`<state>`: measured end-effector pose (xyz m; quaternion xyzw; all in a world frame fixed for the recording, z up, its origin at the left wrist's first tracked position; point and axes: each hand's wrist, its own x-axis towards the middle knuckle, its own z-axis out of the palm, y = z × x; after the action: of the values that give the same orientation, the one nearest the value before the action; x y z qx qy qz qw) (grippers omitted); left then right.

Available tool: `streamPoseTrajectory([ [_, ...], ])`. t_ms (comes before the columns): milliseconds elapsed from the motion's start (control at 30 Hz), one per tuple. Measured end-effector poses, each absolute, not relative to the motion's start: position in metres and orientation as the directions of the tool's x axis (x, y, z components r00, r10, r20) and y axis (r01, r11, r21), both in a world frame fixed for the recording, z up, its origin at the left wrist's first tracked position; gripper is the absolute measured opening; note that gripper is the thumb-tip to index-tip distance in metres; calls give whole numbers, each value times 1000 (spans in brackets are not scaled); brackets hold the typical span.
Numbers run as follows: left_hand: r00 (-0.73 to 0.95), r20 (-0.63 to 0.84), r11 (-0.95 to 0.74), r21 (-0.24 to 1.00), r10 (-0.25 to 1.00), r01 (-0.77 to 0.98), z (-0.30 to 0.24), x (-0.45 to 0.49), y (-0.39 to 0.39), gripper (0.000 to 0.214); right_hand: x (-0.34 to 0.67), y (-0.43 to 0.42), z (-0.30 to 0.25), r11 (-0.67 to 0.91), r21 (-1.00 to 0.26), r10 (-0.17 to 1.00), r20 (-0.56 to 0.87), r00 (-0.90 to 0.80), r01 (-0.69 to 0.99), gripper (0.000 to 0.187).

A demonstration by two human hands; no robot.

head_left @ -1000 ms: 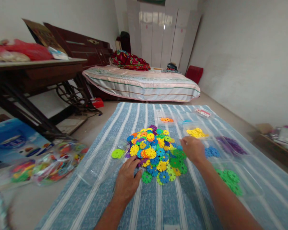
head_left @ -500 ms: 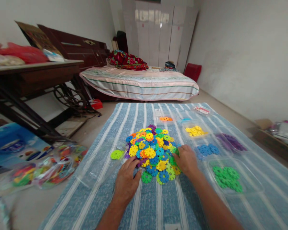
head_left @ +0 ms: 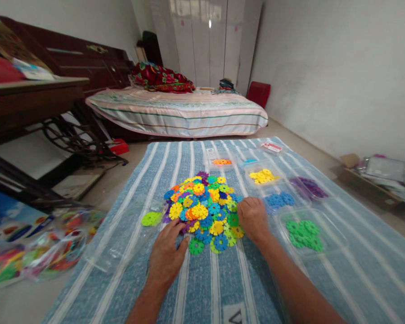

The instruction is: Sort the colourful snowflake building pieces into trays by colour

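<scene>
I have the heap of multicoloured plastic flower-shaped discs (head_left: 200,210) on the blue, white-striped cloth surface (head_left: 195,288), with less green showing at its right edge than a second ago. The right hand (head_left: 253,218), whose fingers reached over that edge half a second ago, is now curled beside it, which I read as picking there, though I cannot tell what it holds; the left hand (head_left: 167,252) stays loosely spread at the near-left side

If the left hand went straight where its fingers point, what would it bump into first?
The pile of colorful flower-shaped pieces. The left hand points at its near left side, and the fingers look right at the edge, maybe touching; the depth is hard to tell.
</scene>
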<state>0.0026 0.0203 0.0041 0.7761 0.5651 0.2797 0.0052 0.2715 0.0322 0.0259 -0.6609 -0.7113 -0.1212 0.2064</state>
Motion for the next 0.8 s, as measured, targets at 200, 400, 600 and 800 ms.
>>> streamPoseTrajectory([
  [200,231,442,-392,318,867,863,4,1,26,29,308,-1,57,26,-120,778,626,55,992,29],
  [400,258,451,-416,297,855,859,4,3,32,30,341,-36,66,-204,-140,762,599,247,969,24],
  [600,274,431,-421,292,859,859,9,7,32,36,290,-32,46,105,-184,888,460,-8,977,20],
  [800,276,401,-410,300,873,862,12,8,32,36,256,-8,35,132,-192,956,285,-74,972,28],
])
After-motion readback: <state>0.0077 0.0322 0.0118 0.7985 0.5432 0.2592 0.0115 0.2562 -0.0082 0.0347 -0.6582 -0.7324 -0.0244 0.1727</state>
